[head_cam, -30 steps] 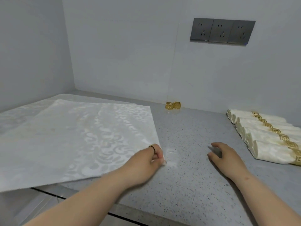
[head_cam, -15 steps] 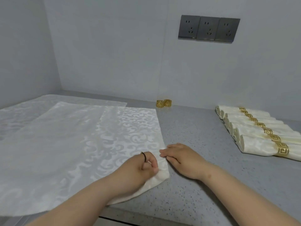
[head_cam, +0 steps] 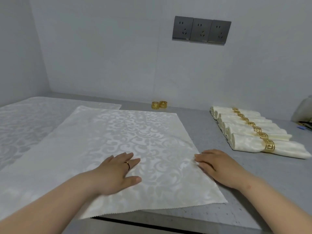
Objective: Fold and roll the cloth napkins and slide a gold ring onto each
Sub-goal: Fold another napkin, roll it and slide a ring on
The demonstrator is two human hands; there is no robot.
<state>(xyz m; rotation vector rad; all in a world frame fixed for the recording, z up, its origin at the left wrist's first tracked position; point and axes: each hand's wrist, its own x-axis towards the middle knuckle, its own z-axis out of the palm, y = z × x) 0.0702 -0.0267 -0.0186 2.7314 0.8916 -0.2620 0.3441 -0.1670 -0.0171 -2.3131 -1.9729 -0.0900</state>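
A white damask napkin (head_cam: 131, 137) lies spread flat on the grey counter in front of me. My left hand (head_cam: 118, 171) rests palm down on its near middle, fingers straight. My right hand (head_cam: 217, 164) lies flat at the napkin's right edge, fingertips touching the cloth. Two loose gold rings (head_cam: 159, 104) stand by the back wall. Several rolled napkins with gold rings (head_cam: 249, 130) lie in a row at the right.
Another flat napkin (head_cam: 33, 114) lies under and to the left of the spread one. The counter's front edge (head_cam: 168, 225) runs just below the napkin's near hem. Some items sit at the far right edge (head_cam: 305, 122). Wall sockets (head_cam: 201, 30) are above.
The napkin has been pulled right and toward me and laid flat. My left hand released its pinched corner and now lies open on the cloth; my right hand shifted to the right edge.
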